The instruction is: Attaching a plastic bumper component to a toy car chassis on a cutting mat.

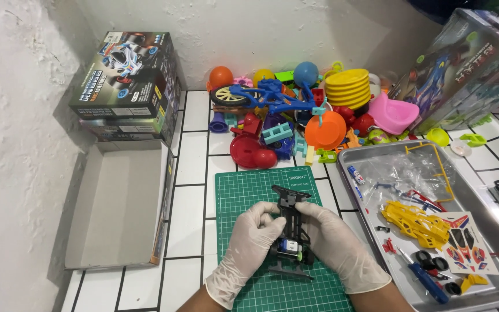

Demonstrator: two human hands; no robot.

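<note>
Both my hands wear white gloves and hold a black toy car chassis (pixel 290 222) over a green cutting mat (pixel 244 196). My left hand (pixel 250 240) grips the chassis from its left side, fingers curled at the middle. My right hand (pixel 333 242) grips its right side. A small blue and white motor (pixel 289 247) sits in the near end of the chassis, between my thumbs.
A metal tray (pixel 365 151) at right holds a yellow car body (pixel 414 222), a sticker sheet (pixel 466 242), black wheels (pixel 432 262), a blue screwdriver (pixel 425 280) and plastic bags. An open cardboard box (pixel 119 202) lies at left, printed boxes (pixel 131 81) behind it. Colourful plastic toys (pixel 295 110) pile at the back.
</note>
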